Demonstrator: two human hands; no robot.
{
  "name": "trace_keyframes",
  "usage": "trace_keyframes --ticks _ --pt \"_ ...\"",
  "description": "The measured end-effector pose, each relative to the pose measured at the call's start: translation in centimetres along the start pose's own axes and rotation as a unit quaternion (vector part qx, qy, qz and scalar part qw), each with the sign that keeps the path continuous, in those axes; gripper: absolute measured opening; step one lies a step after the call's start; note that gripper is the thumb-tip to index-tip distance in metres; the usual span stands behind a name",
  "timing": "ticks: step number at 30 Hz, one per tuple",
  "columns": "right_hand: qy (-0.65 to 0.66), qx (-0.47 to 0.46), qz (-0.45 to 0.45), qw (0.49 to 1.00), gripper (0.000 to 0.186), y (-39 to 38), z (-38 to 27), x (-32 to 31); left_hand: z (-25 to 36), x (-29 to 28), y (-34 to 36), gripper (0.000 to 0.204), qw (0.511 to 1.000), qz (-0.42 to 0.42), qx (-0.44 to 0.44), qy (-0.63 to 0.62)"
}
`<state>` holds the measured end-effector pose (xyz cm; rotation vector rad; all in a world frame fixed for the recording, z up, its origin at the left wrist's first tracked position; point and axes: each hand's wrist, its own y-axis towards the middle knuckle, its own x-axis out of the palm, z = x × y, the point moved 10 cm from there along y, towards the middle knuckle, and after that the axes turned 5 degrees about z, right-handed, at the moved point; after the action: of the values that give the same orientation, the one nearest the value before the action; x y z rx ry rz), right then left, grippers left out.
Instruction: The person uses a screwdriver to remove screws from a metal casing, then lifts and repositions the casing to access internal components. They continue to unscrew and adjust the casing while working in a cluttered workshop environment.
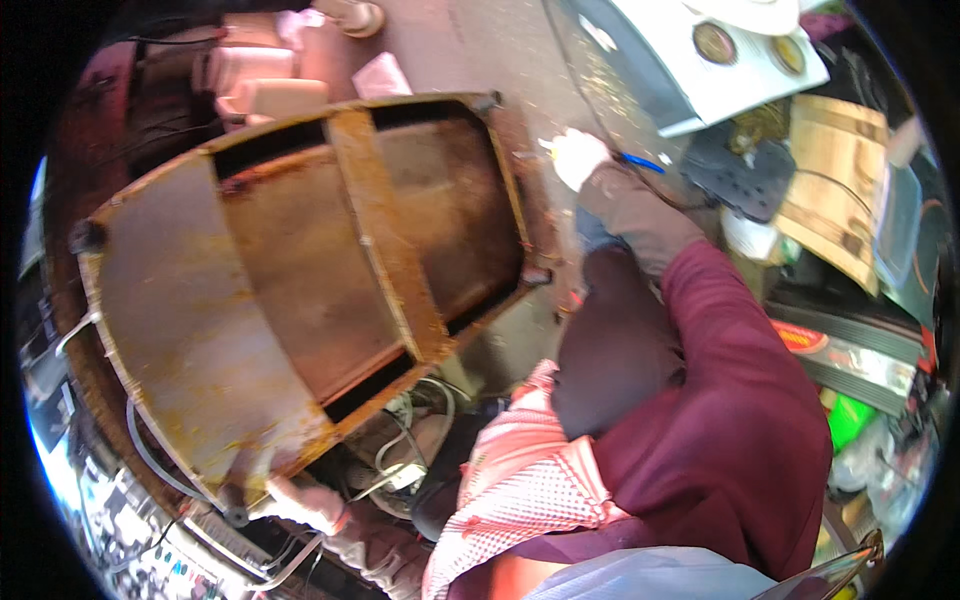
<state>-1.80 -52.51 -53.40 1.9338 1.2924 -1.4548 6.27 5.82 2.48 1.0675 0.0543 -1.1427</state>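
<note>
A large rusty metal casing (400, 240) lies tilted on the left, with stubby feet at its corners and a crossbar over its recessed panels. At its near left corner, my left hand (305, 500) grips the edge; the fingers are partly blurred. Beyond the casing's right end, my right hand (578, 158) is closed round a slim tool. The tool's thin shaft points left toward the casing, and its blue end (642, 161) shows behind the hand. Bright light washes out the fingers there.
A dark cable (575, 75) runs along the floor near my right hand. To the right lie a dark perforated piece (740, 172), a slatted wooden piece (835, 185) and a white panel (700, 70). Pale cups (285, 98) stand behind the casing. Tangled wires (405, 440) lie below it.
</note>
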Motion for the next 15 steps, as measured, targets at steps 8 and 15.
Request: trace_keyframes --ticks 8,15 --pt "0.143 0.109 0.091 0.980 0.019 -1.6 3.8 2.3 1.7 2.4 1.5 0.118 0.995 -0.077 -0.033 0.049" --pt "0.630 0.160 0.119 0.750 0.016 -0.7 -1.9 -4.4 4.6 -3.6 -0.3 0.106 0.962 -0.057 -0.168 -0.206"
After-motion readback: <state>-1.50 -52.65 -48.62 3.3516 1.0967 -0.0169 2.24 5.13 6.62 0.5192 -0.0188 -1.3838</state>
